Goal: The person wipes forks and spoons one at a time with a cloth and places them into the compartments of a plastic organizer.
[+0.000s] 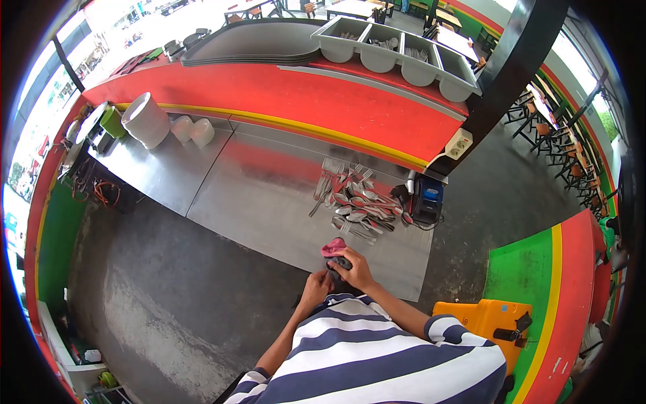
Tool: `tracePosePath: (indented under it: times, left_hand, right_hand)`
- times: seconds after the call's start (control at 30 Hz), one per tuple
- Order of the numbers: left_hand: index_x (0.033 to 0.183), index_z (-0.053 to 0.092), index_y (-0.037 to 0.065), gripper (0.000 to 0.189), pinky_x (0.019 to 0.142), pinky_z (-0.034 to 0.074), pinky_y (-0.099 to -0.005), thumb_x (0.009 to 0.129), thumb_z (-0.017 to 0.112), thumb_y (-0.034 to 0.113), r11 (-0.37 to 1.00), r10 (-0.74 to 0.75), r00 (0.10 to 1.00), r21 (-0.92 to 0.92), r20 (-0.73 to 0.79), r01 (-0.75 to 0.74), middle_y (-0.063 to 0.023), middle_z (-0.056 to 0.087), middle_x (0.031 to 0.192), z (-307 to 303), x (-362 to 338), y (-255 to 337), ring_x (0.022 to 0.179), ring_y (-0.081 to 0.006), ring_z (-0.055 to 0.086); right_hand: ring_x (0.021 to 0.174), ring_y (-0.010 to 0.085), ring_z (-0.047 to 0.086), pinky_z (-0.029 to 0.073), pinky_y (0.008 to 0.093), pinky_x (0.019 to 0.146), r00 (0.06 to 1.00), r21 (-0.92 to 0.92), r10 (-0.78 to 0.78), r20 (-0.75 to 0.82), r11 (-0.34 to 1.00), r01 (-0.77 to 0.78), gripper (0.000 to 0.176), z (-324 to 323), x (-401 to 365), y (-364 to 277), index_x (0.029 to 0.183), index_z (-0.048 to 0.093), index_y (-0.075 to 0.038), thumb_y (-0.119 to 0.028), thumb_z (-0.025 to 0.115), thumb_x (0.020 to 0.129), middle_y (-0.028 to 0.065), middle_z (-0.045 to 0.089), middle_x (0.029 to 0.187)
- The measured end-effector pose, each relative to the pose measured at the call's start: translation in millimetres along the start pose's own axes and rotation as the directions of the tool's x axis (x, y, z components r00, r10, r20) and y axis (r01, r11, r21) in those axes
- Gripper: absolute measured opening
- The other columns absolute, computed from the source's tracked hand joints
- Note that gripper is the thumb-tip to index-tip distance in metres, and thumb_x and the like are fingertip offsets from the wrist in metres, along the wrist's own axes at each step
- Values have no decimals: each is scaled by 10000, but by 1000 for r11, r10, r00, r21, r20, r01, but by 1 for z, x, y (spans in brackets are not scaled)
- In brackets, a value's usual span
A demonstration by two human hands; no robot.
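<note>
My right hand [354, 269] is closed on a dark grey cloth close to my chest. Just beyond it a pink cloth [333, 247] touches my fingers. My left hand [315, 289] is closed right beside the dark cloth, at its lower left; what its fingers hold is too small to make out. Past both hands, a loose pile of forks and spoons [356, 202] lies on the steel counter [269, 195].
A blue-and-black device [427, 200] stands right of the pile. White plates [146, 121], bowls [202, 132] and a green container [112, 122] stand at the left. A grey cutlery tray [397, 50] and stacked trays [256, 40] top the red ledge. A yellow case [484, 316] stands at lower right.
</note>
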State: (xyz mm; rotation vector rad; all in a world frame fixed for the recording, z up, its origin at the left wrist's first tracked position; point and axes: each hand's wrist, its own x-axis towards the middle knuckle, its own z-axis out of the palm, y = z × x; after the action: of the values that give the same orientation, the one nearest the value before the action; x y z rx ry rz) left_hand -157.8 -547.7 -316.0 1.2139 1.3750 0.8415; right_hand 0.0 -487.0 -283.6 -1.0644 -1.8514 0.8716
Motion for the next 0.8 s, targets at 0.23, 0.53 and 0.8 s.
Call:
tracePosePath:
  times: [0.23,0.53,0.8]
  left_hand:
    - [852,612,5,320,507,327,-255,1018,470,240,997,-29,998,-73,56,33,27,481,589,-9,-4,22,540,-62,400]
    - [891,609,14,309,526,323,-240,1026,457,246,992,-26,992,-117,121,40,32,479,608,-12,1,32,569,-54,405]
    - [896,615,-23,326,516,371,-256,1026,459,232,994,-4,994,-111,105,16,-5,512,585,-15,20,38,540,-81,458]
  right_hand:
    - [832,298,641,504,365,728,996,-137,-42,-75,990,32,282,-1,21,14,984,661,-37,-244,754,816,97,641,904]
    - [881,295,644,507,364,752,986,-264,-70,-148,964,28,281,-11,58,33,1005,668,-68,-253,755,811,72,646,950]
    - [913,341,628,494,398,775,919,-227,-42,-392,973,-53,307,-24,83,58,1025,634,-24,-238,742,833,139,632,963]
